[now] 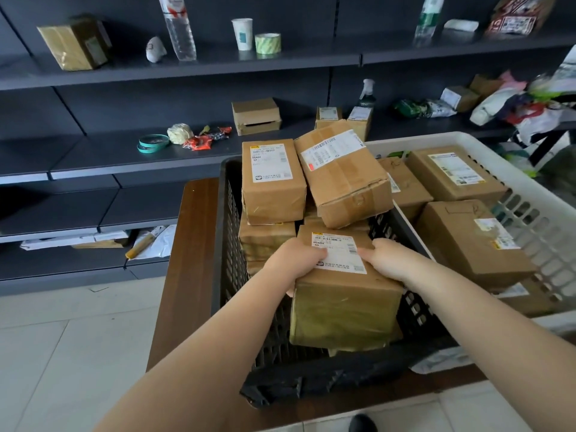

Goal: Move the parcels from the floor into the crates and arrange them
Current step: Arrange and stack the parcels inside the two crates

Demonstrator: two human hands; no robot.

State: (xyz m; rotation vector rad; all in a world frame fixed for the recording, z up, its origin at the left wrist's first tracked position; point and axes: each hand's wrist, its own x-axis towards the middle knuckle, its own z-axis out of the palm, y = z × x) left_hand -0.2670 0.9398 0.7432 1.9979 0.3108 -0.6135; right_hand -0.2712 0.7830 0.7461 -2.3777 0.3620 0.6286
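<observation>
From the head view, the only one I have, both of my hands are on one parcel point(344, 294) at the near end of the black crate point(223, 232). My left hand point(294, 263) grips its top left edge, thumb lying across the label and fingers wrapped down the side. My right hand point(388, 260) grips the top right edge in the same way. The hands sit apart, one on each flank, with the white label between the thumbs.

The parcel's long axis runs straight away from me, its taped near end facing my chest. Whether it rests on the parcels beneath or hangs in my grip, I cannot tell. Neither hand is nearer than the other; both reach about equally far.

Just beyond my fingertips the stack rises: an upright-labelled box point(272, 182) ahead of my left hand, and a tilted box point(343, 176) ahead of my right, leaning over the black crate's right wall. Lower boxes sit under them, to the left of my left hand.

To the right of my right hand stands the white crate point(530, 213), with several parcels lying flat in it.

I judge the move now turns on the gap ahead: the parcel must slide forward along its own length or settle where it is, and the tilted box looks likely to shift if nudged.
</observation>
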